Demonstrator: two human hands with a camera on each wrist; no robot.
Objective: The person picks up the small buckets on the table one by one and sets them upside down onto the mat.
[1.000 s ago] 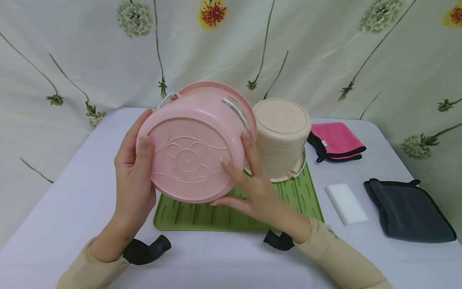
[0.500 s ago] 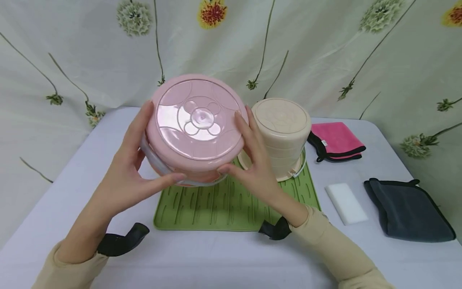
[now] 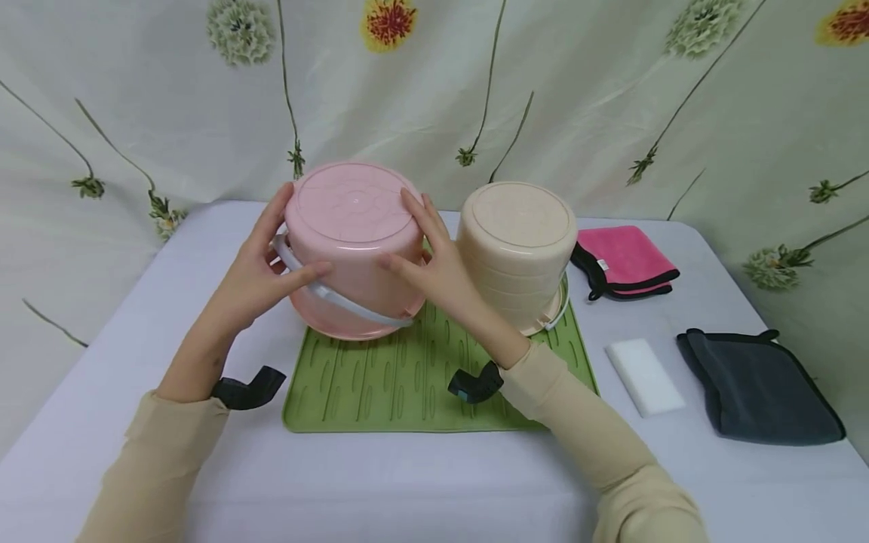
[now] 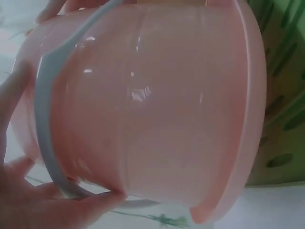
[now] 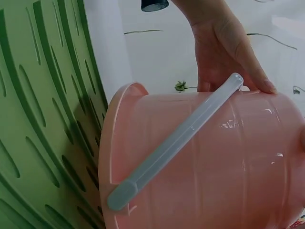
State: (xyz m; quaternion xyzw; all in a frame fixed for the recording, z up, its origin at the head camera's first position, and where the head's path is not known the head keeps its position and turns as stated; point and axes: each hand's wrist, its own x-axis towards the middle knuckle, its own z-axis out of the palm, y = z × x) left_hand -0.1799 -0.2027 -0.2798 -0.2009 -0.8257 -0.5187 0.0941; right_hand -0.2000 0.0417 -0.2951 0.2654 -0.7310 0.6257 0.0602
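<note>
A pink plastic bucket (image 3: 356, 256) is upside down over the back left of the green mat (image 3: 380, 392), base up and rim down. My left hand (image 3: 247, 283) grips its left side, thumb on the front wall, with the pale handle (image 3: 353, 305) lying across the front near it. On the other side my right hand (image 3: 441, 271) holds the wall, fingers near the base edge. In the left wrist view the bucket's rim (image 4: 250, 105) is close against the mat; whether it touches all round I cannot tell. Right of it stands an upturned cream bucket (image 3: 519, 256).
Right of the mat lie a folded pink cloth (image 3: 624, 260), a white sponge block (image 3: 645, 377) and a dark grey cloth (image 3: 760, 385). All stand on a white-covered table (image 3: 421, 483), with a floral curtain (image 3: 380, 98) behind.
The pink bucket has turned from base toward me to base up and come down toward the mat. Both hands have shifted their hold and moved with it. The head view has shifted slightly.
</note>
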